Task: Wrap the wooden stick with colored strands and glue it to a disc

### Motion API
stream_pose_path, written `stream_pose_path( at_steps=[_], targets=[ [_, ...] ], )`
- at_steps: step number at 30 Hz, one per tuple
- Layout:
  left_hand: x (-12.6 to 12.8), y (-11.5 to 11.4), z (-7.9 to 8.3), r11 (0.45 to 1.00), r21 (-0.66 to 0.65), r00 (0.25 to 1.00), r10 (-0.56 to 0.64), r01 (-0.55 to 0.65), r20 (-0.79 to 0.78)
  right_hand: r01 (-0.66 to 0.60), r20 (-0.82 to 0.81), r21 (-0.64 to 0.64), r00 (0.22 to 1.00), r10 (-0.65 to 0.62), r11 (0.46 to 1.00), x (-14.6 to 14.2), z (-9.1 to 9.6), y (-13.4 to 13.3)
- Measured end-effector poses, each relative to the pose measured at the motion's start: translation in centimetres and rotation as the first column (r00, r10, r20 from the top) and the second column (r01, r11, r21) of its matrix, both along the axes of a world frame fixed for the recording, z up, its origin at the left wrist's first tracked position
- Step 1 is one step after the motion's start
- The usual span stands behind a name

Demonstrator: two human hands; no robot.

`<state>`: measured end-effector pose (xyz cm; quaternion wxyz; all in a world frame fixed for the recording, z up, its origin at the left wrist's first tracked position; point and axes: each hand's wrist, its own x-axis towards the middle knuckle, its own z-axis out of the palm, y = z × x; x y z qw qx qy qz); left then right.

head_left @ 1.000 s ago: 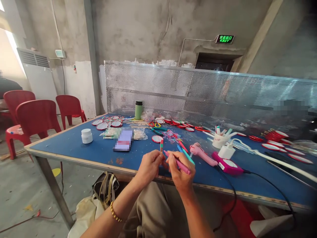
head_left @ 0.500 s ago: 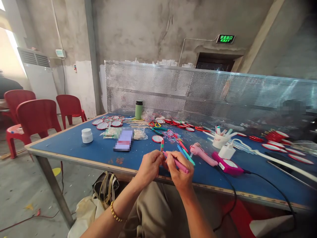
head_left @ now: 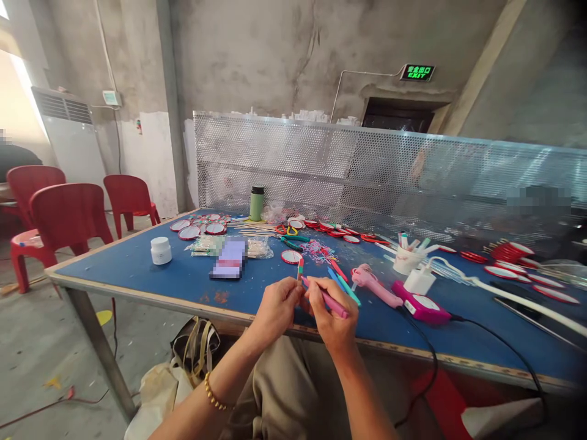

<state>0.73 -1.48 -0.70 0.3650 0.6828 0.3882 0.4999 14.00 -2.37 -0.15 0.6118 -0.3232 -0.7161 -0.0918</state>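
My left hand [head_left: 276,308] is closed around a thin stick with red and green bands [head_left: 300,267], whose top end sticks up above the fingers. In my right hand [head_left: 334,321] is a pink marker pen [head_left: 336,305], its tip close to the banded stick; whether it touches cannot be made out. Both hands meet above the table's front edge. Just beyond them lies a round white disc with a red rim [head_left: 290,256]. Blue and green pens [head_left: 346,287] rest right of it, beside a pink glue gun [head_left: 376,287].
On the blue table [head_left: 137,278] stand a white jar [head_left: 161,251], a green bottle [head_left: 257,205] and a cup of pens [head_left: 406,259]. A phone [head_left: 228,259], pliers [head_left: 292,240], a magenta box [head_left: 422,305] with cables and several red-rimmed discs [head_left: 504,272] lie about. A perforated metal screen [head_left: 275,159] backs the table.
Both hands stay in nearly the same place. The pink marker pen and my right hand have shifted very slightly at the banded stick.
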Motion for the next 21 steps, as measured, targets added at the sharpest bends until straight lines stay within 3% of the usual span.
stream_pose_path(
  at_steps=[21],
  targets=[
    [0.11, 0.28, -0.31, 0.995, 0.094, 0.999, 0.039, -0.036, -0.037, -0.014, -0.020, -0.019, 1.000, 0.014, 1.000, 0.02, -0.03, -0.10]
  ],
)
